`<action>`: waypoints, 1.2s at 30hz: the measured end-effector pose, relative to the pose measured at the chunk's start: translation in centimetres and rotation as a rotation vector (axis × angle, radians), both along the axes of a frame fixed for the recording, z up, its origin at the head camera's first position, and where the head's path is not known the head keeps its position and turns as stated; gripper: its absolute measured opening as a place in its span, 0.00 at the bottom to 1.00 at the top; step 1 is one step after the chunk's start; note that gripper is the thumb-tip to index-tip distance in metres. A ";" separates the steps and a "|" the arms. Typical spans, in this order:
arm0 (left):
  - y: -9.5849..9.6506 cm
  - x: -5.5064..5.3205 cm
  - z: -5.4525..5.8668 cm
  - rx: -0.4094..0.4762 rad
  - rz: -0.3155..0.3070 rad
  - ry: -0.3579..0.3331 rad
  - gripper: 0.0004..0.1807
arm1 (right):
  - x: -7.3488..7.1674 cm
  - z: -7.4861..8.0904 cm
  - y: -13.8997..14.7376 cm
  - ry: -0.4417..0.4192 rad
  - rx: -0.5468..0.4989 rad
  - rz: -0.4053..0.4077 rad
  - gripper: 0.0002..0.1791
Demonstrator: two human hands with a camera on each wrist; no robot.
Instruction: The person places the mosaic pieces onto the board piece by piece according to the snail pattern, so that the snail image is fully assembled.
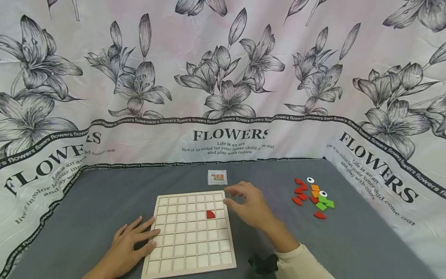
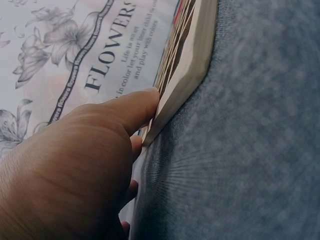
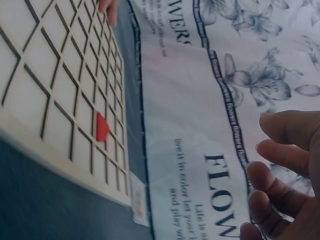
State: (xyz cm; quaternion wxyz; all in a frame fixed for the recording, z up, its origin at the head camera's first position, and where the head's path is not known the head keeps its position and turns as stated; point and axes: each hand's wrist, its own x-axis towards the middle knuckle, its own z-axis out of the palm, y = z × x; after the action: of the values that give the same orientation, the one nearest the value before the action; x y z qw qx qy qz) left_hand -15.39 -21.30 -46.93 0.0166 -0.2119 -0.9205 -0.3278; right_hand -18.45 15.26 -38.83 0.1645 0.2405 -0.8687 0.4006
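A light wooden grid board [image 1: 191, 250] lies on the grey tabletop. One red quarter-round piece [image 1: 210, 214] sits in a cell in its upper right part. My left hand [image 1: 130, 245] rests at the board's left edge with fingers spread; in the left wrist view its thumb [image 2: 135, 107] touches the frame's side. Over the board's upper right corner is my right hand [image 1: 250, 204], thumb and fingers apart and relaxed. The right wrist view shows nothing between its fingers [image 3: 265, 175]. Just beyond the board lies a small card [image 1: 217, 177] with a coloured animal picture on a grid.
To the right are scattered several red quarter-round pieces [image 1: 319, 215], green pieces [image 1: 321, 206], orange pieces [image 1: 315, 187] and two white eye discs [image 1: 310, 180]. A dark object [image 1: 263, 265] lies by the right forearm. Flower-printed cloth [image 1: 230, 139] borders the table's back and sides.
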 end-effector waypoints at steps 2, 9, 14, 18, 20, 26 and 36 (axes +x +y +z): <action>-0.3 0.3 0.1 -0.005 0.017 0.002 0.18 | 0.3 0.7 0.6 0.022 0.019 0.017 0.15; -0.3 0.6 0.0 0.001 0.016 -0.004 0.19 | 1.3 2.6 4.3 0.085 0.096 -0.030 0.15; 0.0 0.6 -0.2 0.007 0.012 -0.015 0.19 | 2.4 3.4 7.3 0.158 0.136 -0.084 0.17; 0.4 0.6 -0.3 0.019 0.002 -0.008 0.20 | 3.4 3.5 9.9 0.234 0.146 -0.120 0.19; 0.6 0.5 -0.4 0.023 -0.007 -0.013 0.20 | 3.9 3.3 11.3 0.269 0.148 -0.146 0.21; 0.7 0.2 -0.7 0.038 -0.015 -0.036 0.21 | 4.7 1.8 15.6 0.270 0.118 -0.274 0.20; -0.2 0.3 -0.3 0.023 0.008 -0.034 0.22 | 3.7 -2.6 19.9 0.068 0.139 -0.542 0.12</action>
State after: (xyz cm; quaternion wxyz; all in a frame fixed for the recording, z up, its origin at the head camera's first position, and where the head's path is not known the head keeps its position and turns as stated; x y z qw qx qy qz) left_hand -15.11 -21.54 -47.26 0.0047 -0.2026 -0.9177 -0.3418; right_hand -14.73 35.19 -41.41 0.2777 0.0232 -0.9208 0.2730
